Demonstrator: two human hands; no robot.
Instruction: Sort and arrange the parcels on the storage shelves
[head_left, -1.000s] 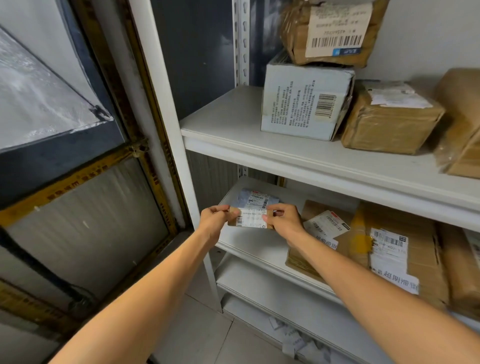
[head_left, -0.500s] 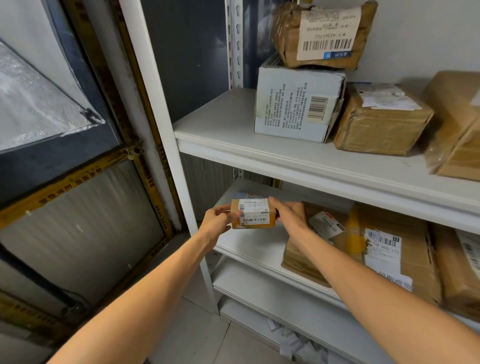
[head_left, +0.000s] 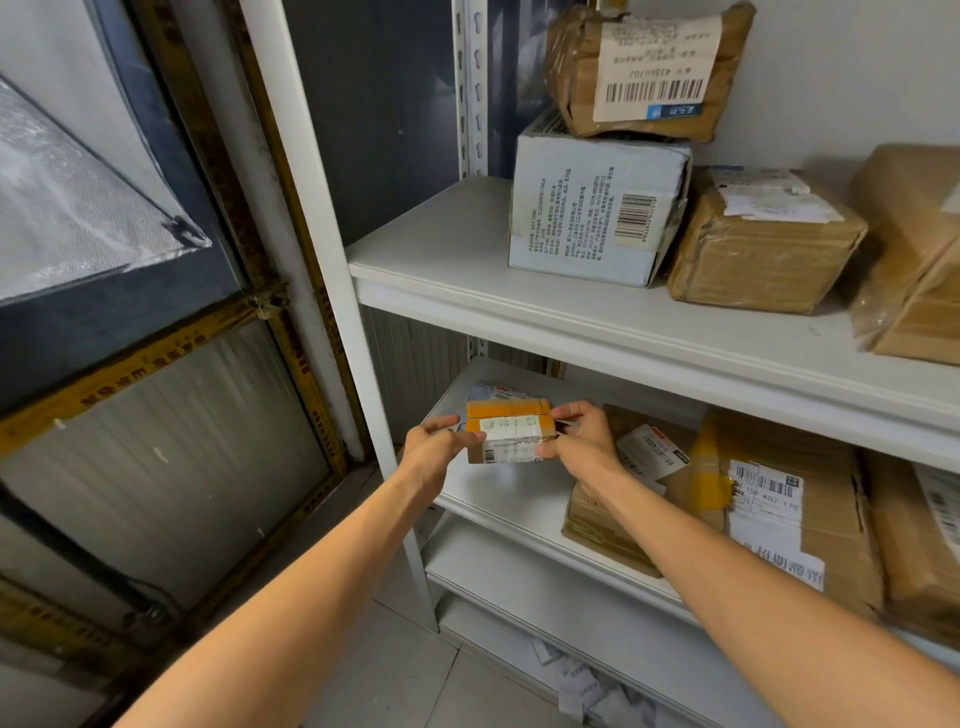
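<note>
Our left hand (head_left: 436, 447) and right hand (head_left: 582, 441) gripping a small taped parcel (head_left: 509, 431) by its ends, just above the white shelf (head_left: 498, 499), tiled floor (head_left: 415, 675) below our hands, yellow-framed panels (head_left: 156, 441) to their left

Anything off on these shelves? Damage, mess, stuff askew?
Loose paper slips lie scattered at the very bottom, like dropped labels. The white box on the upper shelf looks buckled at its right corner, under a stacked brown parcel. The held small parcel looks intact.

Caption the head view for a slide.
Left hand and right hand hold a small parcel at the lower shelf.
</note>
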